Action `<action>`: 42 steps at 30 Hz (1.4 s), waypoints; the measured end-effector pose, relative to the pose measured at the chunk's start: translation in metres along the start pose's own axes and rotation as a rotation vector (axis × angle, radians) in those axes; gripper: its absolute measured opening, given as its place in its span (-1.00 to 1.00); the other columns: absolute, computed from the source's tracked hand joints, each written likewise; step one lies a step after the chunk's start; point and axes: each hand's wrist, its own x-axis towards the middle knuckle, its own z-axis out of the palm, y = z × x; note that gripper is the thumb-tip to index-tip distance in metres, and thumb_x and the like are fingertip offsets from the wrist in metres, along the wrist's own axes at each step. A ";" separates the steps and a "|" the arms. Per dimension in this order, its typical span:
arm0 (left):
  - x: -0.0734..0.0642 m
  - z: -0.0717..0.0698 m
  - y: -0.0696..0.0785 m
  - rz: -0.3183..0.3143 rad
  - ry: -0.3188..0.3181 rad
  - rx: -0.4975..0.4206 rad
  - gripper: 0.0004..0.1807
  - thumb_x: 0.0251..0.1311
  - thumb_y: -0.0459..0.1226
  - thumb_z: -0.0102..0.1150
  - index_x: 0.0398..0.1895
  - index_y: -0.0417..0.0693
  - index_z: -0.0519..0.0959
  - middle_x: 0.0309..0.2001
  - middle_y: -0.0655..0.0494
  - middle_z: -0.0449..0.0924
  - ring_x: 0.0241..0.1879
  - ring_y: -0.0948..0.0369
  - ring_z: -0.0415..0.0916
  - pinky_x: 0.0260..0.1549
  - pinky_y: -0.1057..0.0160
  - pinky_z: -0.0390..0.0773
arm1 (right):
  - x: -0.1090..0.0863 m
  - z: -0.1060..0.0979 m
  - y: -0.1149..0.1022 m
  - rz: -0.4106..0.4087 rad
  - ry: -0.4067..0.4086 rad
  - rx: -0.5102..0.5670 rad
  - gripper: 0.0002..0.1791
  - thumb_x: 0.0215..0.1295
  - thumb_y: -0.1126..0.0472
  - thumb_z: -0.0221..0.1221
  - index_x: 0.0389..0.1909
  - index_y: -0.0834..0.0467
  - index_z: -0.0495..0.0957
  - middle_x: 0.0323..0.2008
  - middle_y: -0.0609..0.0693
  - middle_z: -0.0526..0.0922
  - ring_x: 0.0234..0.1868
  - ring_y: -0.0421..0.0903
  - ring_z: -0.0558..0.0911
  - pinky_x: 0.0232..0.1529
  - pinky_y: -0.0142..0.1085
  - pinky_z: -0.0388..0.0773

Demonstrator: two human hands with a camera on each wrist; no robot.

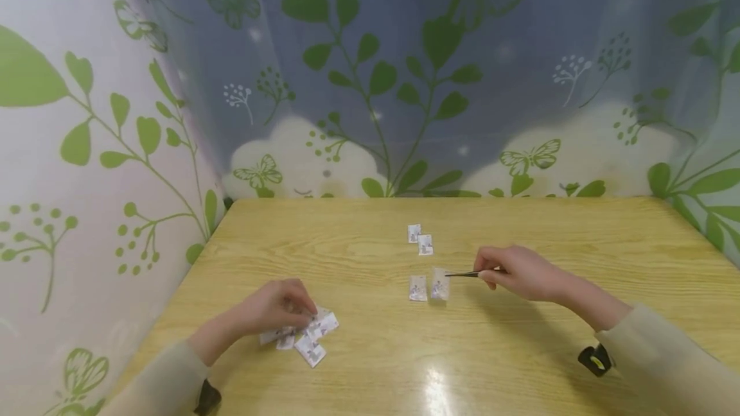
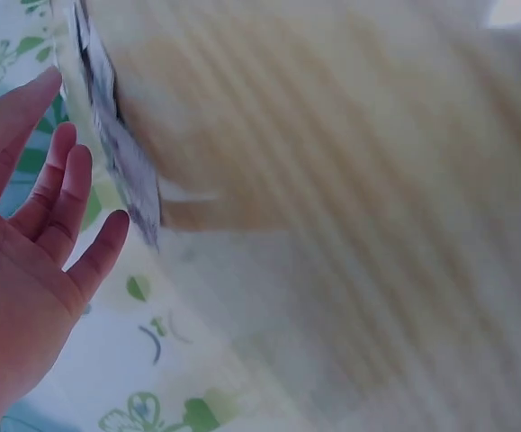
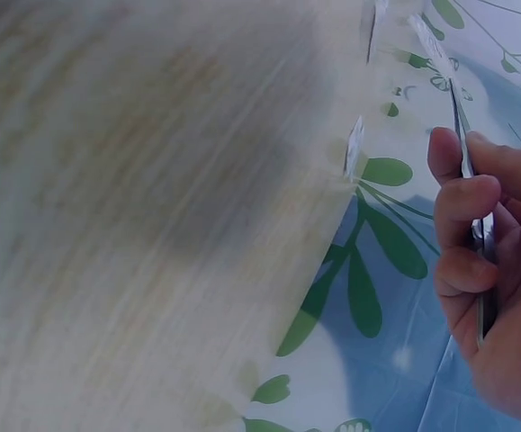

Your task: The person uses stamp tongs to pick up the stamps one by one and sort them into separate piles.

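Note:
My right hand (image 1: 514, 271) grips slim dark tweezers (image 1: 462, 274), and their tips hold a small clear packet (image 1: 440, 286) with a purple print. In the right wrist view, fingers and thumb wrap the tweezers (image 3: 483, 243), with the packet (image 3: 432, 47) at the far end. Just left of it a similar packet (image 1: 418, 288) lies on the table. My left hand (image 1: 277, 307) is over a loose pile of printed packets (image 1: 311, 350), partly hiding them. Its fingers are relaxed and spread in the left wrist view, fingertips close by the packets (image 2: 130, 171).
Two more packets, one (image 1: 414, 233) slightly overlapped by the other (image 1: 425, 244), lie farther back on the wooden table (image 1: 358, 377). A leaf-patterned curtain (image 1: 370, 95) stands along the table's back edge and left side.

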 end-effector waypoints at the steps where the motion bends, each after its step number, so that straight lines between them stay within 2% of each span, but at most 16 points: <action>1: 0.000 0.001 0.001 0.008 -0.004 -0.004 -0.90 0.11 -0.27 0.38 -0.28 0.06 0.71 -0.28 0.23 0.55 -0.33 0.22 0.46 -0.32 0.27 0.49 | -0.001 0.001 0.001 0.004 -0.003 0.000 -0.96 0.44 0.25 0.08 -0.22 0.11 0.49 -0.55 -0.16 0.53 -0.54 -0.29 0.40 -0.48 -0.33 0.34; 6: 0.001 0.005 0.001 0.006 -0.025 0.010 -0.93 0.10 -0.33 0.38 -0.36 0.04 0.72 -0.30 0.24 0.52 -0.34 0.23 0.42 -0.34 0.30 0.48 | -0.006 0.006 0.005 -0.009 -0.007 0.013 -0.97 0.43 0.25 0.09 -0.23 0.10 0.49 -0.55 -0.17 0.53 -0.51 -0.29 0.43 -0.46 -0.33 0.36; 13: 0.001 0.006 0.003 -0.005 -0.040 0.019 -0.92 0.08 -0.35 0.38 -0.40 0.04 0.72 -0.32 0.26 0.50 -0.35 0.24 0.40 -0.36 0.32 0.46 | -0.006 0.017 0.006 -0.039 -0.040 0.053 -0.97 0.43 0.25 0.09 -0.25 0.07 0.47 -0.58 -0.20 0.51 -0.57 -0.33 0.35 -0.47 -0.35 0.32; 20: -0.001 0.005 0.004 0.001 -0.037 0.009 -0.90 0.06 -0.37 0.39 -0.39 0.02 0.72 -0.32 0.25 0.49 -0.34 0.24 0.40 -0.34 0.31 0.46 | 0.005 0.025 0.003 -0.069 -0.071 0.021 -0.96 0.43 0.24 0.09 -0.23 0.04 0.50 -0.58 -0.25 0.51 -0.49 -0.33 0.46 -0.35 -0.29 0.38; 31: 0.001 0.007 0.001 -0.012 -0.037 0.028 -0.88 0.07 -0.37 0.37 -0.39 0.07 0.71 -0.31 0.29 0.49 -0.31 0.26 0.40 -0.29 0.29 0.47 | 0.014 0.033 0.012 -0.030 -0.080 -0.025 -0.97 0.42 0.21 0.11 -0.25 0.01 0.49 -0.58 -0.30 0.51 -0.45 -0.33 0.49 -0.33 -0.27 0.39; 38: 0.003 0.006 0.002 -0.013 -0.032 0.041 -0.88 0.06 -0.36 0.39 -0.40 0.08 0.71 -0.31 0.30 0.49 -0.31 0.26 0.41 -0.28 0.29 0.47 | 0.005 0.028 0.014 0.023 -0.050 0.008 -0.94 0.42 0.21 0.11 -0.22 0.10 0.52 -0.58 -0.25 0.53 -0.53 -0.31 0.42 -0.41 -0.32 0.35; 42: 0.002 0.006 0.004 -0.012 -0.034 0.041 -0.90 0.07 -0.35 0.39 -0.40 0.06 0.71 -0.31 0.28 0.50 -0.31 0.25 0.40 -0.30 0.28 0.47 | 0.000 0.026 0.017 0.026 -0.038 0.005 -0.96 0.42 0.21 0.11 -0.22 0.09 0.51 -0.59 -0.26 0.52 -0.54 -0.33 0.41 -0.41 -0.32 0.35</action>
